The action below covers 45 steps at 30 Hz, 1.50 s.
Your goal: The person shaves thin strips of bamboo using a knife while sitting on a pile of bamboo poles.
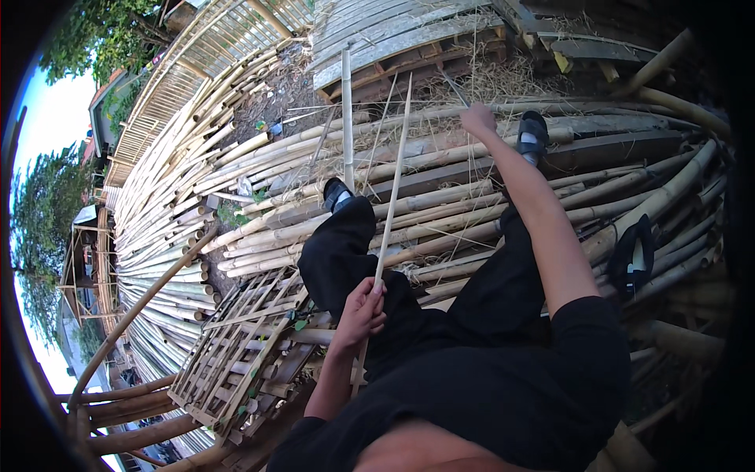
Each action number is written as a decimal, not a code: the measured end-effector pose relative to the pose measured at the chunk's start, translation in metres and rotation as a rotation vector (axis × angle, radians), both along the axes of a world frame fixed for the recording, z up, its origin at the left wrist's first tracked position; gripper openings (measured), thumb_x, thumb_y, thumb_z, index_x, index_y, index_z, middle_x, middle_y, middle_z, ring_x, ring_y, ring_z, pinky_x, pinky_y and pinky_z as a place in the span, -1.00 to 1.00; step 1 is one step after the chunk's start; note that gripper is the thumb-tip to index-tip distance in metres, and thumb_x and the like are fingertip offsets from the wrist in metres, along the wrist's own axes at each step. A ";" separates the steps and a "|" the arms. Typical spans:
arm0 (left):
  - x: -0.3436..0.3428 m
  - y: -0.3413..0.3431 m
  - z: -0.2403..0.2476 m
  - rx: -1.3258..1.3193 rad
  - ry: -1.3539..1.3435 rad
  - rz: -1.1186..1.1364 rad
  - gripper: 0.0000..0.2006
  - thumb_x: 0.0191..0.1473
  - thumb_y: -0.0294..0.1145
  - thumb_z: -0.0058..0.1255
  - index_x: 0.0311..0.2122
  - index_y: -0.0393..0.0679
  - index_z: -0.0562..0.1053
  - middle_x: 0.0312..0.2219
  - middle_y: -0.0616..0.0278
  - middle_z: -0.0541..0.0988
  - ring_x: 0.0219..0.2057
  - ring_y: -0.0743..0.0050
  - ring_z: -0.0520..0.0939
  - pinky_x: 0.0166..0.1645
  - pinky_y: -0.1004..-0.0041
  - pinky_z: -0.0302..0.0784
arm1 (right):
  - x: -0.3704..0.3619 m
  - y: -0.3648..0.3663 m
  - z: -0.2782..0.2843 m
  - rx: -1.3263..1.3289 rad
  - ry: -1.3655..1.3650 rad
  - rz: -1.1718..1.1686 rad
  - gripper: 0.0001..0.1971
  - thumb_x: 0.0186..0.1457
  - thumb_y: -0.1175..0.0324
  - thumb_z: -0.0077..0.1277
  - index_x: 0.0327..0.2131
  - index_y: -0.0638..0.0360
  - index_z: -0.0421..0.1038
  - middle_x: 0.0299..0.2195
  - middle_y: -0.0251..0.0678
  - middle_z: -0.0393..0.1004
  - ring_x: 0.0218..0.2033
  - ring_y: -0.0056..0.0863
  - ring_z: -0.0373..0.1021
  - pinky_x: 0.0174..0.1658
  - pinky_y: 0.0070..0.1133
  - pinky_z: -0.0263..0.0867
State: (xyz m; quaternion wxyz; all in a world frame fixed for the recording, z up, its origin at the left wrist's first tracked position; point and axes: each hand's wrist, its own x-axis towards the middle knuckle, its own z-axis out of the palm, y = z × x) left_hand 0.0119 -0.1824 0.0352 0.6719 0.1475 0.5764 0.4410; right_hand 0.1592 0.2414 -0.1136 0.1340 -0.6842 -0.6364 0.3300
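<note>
My left hand (362,311) is shut around a long thin bamboo strip (395,173) that rises from my lap and points away over the pile. My right hand (478,119) is stretched far forward with its fingers closed; a thin dark blade-like tool (454,86) seems to stick out of it, though it is small and hard to make out. I sit in black clothes on a heap of bamboo poles (440,204). My feet, in black sandals (336,194) (533,135), rest on the poles.
An upright bamboo pole (347,118) stands ahead of my left foot. A woven bamboo lattice panel (236,346) lies at my left. A loose black sandal (634,253) sits on the poles at right. A wooden pallet (409,55) and dry straw lie beyond.
</note>
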 end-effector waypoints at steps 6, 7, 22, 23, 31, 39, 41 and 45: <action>-0.005 -0.007 -0.013 -0.016 0.073 0.071 -0.86 0.26 -0.26 -0.28 -0.22 -0.08 0.26 -0.72 0.52 0.07 -0.80 0.85 0.02 -0.74 0.70 -0.11 | -0.009 -0.031 0.018 -0.035 -0.199 0.503 -0.63 -0.12 0.24 -0.02 -0.29 0.35 0.47 -0.28 0.03 0.49 -0.17 -0.09 0.43 -0.09 -0.30 0.33; -0.003 0.001 -0.012 -0.001 0.073 0.072 -0.86 0.26 -0.27 -0.28 -0.22 -0.09 0.26 -0.72 0.52 0.07 -0.80 0.85 0.03 -0.73 0.71 -0.11 | -0.003 -0.025 0.023 -0.106 -0.160 0.466 -0.64 -0.12 0.24 -0.02 -0.29 0.34 0.48 -0.24 0.03 0.48 -0.16 -0.07 0.42 -0.07 -0.32 0.33; -0.042 0.077 0.027 0.213 0.151 0.022 -0.69 0.23 -0.36 -0.25 0.06 -0.16 0.23 -0.67 0.48 0.14 -0.76 0.86 0.07 -0.74 0.76 -0.05 | 0.013 -0.041 0.052 0.038 0.053 0.615 -0.61 0.00 0.11 -0.06 -0.60 0.32 0.38 -0.61 0.00 0.41 -0.50 -0.08 0.39 -0.37 -0.27 0.25; -0.046 0.088 0.026 0.215 0.135 -0.002 -0.67 0.23 -0.35 -0.25 0.08 -0.16 0.22 -0.66 0.48 0.14 -0.76 0.86 0.07 -0.74 0.76 -0.05 | 0.011 -0.047 0.052 0.049 0.068 0.637 -0.61 0.00 0.11 -0.06 -0.60 0.32 0.38 -0.61 -0.01 0.41 -0.50 -0.07 0.39 -0.37 -0.28 0.25; -0.043 0.191 0.013 0.343 0.028 -0.077 -0.57 0.21 -0.38 -0.21 0.18 -0.13 0.12 -0.61 0.48 0.22 -0.74 0.88 0.13 -0.72 0.77 0.03 | 0.040 -0.067 0.010 -0.011 0.007 0.679 -0.63 0.07 0.13 -0.06 -0.54 0.30 0.42 -0.59 -0.02 0.43 -0.47 -0.04 0.39 -0.35 -0.30 0.26; -0.040 0.196 -0.009 0.332 0.052 -0.030 -0.46 0.19 -0.40 -0.16 0.24 -0.11 0.03 -0.54 0.44 0.32 -0.71 0.87 0.15 -0.66 0.76 0.07 | 0.079 -0.084 -0.003 -0.132 -0.151 0.685 -0.61 0.09 0.10 -0.08 -0.53 0.30 0.42 -0.60 -0.03 0.44 -0.49 -0.05 0.39 -0.37 -0.32 0.26; -0.041 0.186 -0.009 0.331 0.064 -0.021 -0.46 0.19 -0.37 -0.16 0.24 -0.14 0.03 -0.56 0.45 0.32 -0.71 0.87 0.15 -0.66 0.76 0.06 | 0.068 -0.079 -0.005 -0.150 -0.205 0.676 -0.59 0.09 0.06 -0.07 -0.52 0.29 0.43 -0.60 -0.05 0.45 -0.50 -0.09 0.41 -0.37 -0.33 0.27; -0.049 0.168 -0.001 0.329 0.004 0.026 -0.51 0.20 -0.36 -0.16 0.21 -0.16 0.08 -0.58 0.44 0.32 -0.72 0.88 0.15 -0.67 0.77 0.04 | 0.037 -0.080 0.006 -0.066 -0.158 0.705 -0.59 0.10 0.07 -0.09 -0.51 0.27 0.44 -0.60 -0.04 0.43 -0.50 -0.10 0.40 -0.38 -0.32 0.24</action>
